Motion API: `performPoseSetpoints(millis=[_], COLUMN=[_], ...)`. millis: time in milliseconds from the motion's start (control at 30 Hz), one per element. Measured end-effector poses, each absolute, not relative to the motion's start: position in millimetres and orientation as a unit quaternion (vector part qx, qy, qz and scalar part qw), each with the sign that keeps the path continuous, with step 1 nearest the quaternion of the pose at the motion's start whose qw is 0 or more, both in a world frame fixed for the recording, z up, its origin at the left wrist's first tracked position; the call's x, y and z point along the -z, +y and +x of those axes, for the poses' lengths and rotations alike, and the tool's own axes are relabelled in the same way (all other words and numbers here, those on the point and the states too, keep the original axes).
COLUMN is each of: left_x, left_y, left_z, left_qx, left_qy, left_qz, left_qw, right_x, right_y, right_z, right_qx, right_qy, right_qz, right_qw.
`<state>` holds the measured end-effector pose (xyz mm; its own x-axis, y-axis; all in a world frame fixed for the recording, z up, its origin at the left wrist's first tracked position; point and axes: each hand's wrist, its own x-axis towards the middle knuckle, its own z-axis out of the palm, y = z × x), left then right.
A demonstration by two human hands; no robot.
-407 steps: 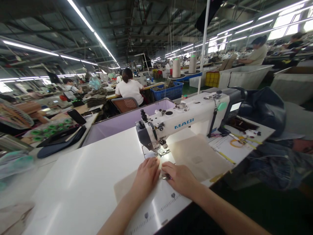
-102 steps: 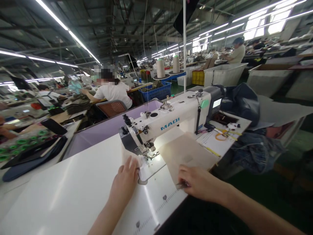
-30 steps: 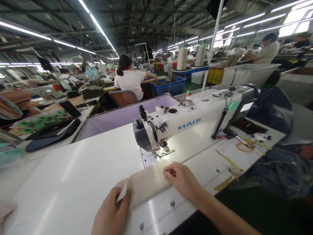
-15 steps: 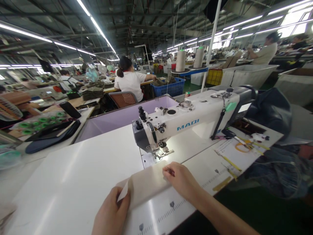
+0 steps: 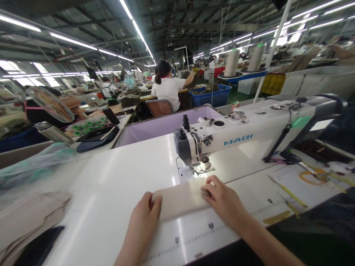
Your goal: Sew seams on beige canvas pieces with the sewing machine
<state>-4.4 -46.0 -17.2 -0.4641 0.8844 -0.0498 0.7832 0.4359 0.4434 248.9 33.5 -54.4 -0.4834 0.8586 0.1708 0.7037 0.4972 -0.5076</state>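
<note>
A pale beige cloth piece [image 5: 179,199] lies flat on the white sewing table [image 5: 111,192], just in front of the needle area of a white sewing machine [image 5: 235,136]. My left hand [image 5: 145,214] grips the cloth's left end between thumb and fingers. At its right end, my right hand [image 5: 222,195] pinches the cloth, close to the lit presser foot [image 5: 204,169]. The right fingertips are partly curled out of sight.
Beige cloth pieces [image 5: 30,218] lie at the left. Scissors and an orange ring [image 5: 313,177] sit on paper at the right. Thread cones [image 5: 231,62] stand behind the machine. A seated person [image 5: 169,88] works beyond the purple-lined bin [image 5: 155,127].
The view has turned left, so the machine appears farther right. My left hand has moved onto the cloth's left end, and the corner that was folded up there no longer shows.
</note>
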Motion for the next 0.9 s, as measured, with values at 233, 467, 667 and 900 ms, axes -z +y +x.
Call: performPoseSetpoints(millis=[233,467,667,900], left_x=[21.4,22.5,24.8,13.0], left_y=[-44.8,-44.6,-50.3,-16.0], left_z=[-3.8,1.9,4.1,-2.1], left_qx=[-0.182,-0.136,-0.061,0.031], left_qy=[0.832,0.835,0.753,0.699], left_qz=[0.510,0.523,0.650,0.714], left_qw=[0.119,0.104,-0.079,0.022], right_x=[61.1,60.0,53.6,50.6], right_y=[32.9,33.7,39.7,35.1], right_z=[252.1,253.2,256.3,253.5], right_qx=[-0.205,-0.210,-0.181,-0.152], right_qy=[-0.843,-0.844,-0.868,-0.878], right_qz=[-0.436,-0.435,-0.420,-0.421], right_qw=[0.239,0.234,0.194,0.168])
